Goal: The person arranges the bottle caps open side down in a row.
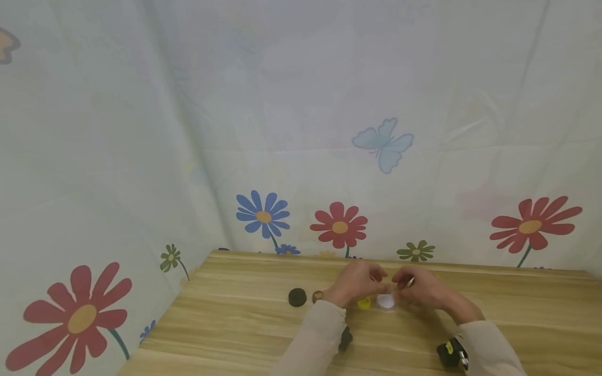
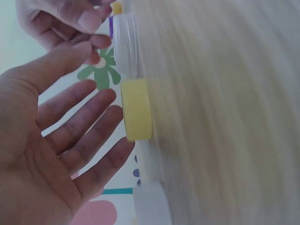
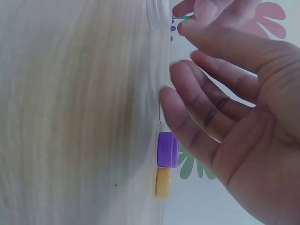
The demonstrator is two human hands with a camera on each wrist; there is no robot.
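Observation:
My left hand (image 1: pixel 359 283) and right hand (image 1: pixel 425 287) hover close together over the far part of the table, fingertips almost meeting. In the left wrist view the left fingers (image 2: pixel 79 124) are spread and fairly straight, holding nothing visible. A short yellow cylinder (image 2: pixel 137 110) stands beside them; whether they touch it I cannot tell. Past it is a clear, ridged round piece (image 2: pixel 126 44), whitish from above, below the hands. The right wrist view has the right fingers (image 3: pixel 194 124) loosely bent with nothing seen between them. A small purple ridged piece (image 3: pixel 168 150) stands near the little finger.
A black round piece (image 1: pixel 297 297) and a brown round piece (image 1: pixel 317 296) lie left of the left hand. Next to the purple piece is a small orange one (image 3: pixel 162 183). A pale piece (image 2: pixel 152 206) stands low in the left wrist view. A flowered cloth (image 1: pixel 301 156) hangs behind the table.

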